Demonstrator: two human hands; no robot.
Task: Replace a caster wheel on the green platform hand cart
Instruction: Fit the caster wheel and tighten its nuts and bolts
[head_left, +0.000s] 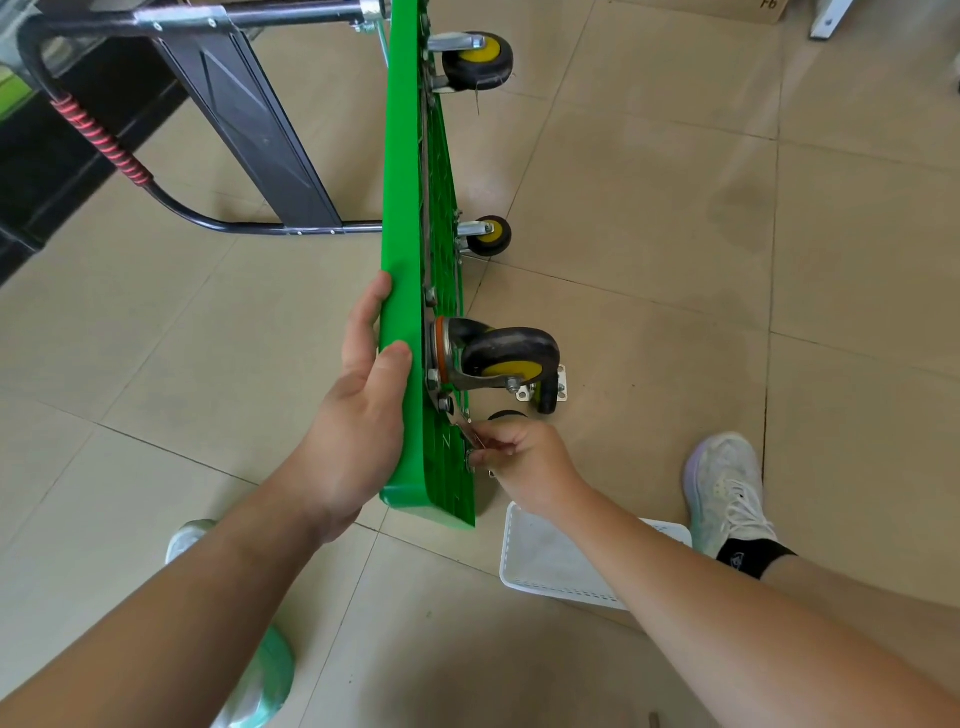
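I see the green cart (410, 208) standing on its side on the floor (675, 208), three wheels (511, 351) fixed on (one loose wheel (548, 397) lies behind). Of my two hands, the left hand (358, 410) grips its edge and the right hand (524, 462) pinches a small tool (470, 434).

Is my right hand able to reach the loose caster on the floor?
Probably yes: the loose caster lies on bare floor just beyond the right hand, same side of the green platform, nothing between. The hand pinches a small tool, though.

head cam | looks steeply down (wide-angle) | close over tiled floor (675, 208)
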